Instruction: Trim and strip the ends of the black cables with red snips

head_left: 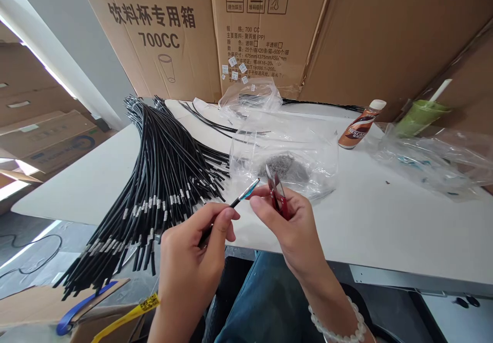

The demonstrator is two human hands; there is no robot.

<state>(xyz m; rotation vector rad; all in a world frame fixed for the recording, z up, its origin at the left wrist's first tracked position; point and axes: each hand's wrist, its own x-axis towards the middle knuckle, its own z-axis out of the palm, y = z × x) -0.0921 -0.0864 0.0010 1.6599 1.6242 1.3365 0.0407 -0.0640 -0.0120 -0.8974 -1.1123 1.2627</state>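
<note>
My left hand pinches a black cable between thumb and fingers. The cable's end points up and to the right, its jacket stripped back to show blue and whitish strands. In my right hand is a pair of red-handled snips, with both metal blades pointing up and slightly apart. The right thumb and index finger are close to the stripped cable end; whether they touch it I cannot tell. Left of my hands lies a thick bundle of black cables, many with silvery bands, some hanging over the table edge.
A clear plastic bag with small dark grey pieces lies beyond my hands on the white table. A Nescafe bottle, a green cup and crumpled plastic stand right. Large cardboard boxes close off the back.
</note>
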